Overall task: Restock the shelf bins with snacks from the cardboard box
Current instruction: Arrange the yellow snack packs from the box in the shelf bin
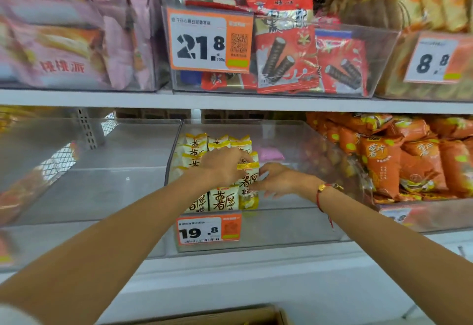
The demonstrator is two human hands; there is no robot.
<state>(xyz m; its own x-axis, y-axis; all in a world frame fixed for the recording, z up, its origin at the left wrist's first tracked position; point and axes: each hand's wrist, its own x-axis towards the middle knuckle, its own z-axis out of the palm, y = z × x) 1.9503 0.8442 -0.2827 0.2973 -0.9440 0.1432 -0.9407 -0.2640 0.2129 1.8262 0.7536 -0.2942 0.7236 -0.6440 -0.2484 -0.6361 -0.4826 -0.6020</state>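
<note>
Both my arms reach into a clear plastic shelf bin [294,225] on the lower shelf. Yellow-and-white snack packets [222,200] stand in rows in its left part. My left hand [222,168] grips the yellow top edge of an upright snack packet [249,180] at the right end of the rows. My right hand [279,180], with a red string bracelet on its wrist, touches that packet's right side with spread fingers. The top edge of a cardboard box [230,314] shows at the bottom of the view.
A bare clear bin [89,171] sits to the left, a bin of orange snack bags [409,161] to the right. The upper shelf holds pink bags [64,43], red wafer-roll packs [294,56] and price tags. A "19.8" tag [208,230] hangs on the middle bin's front.
</note>
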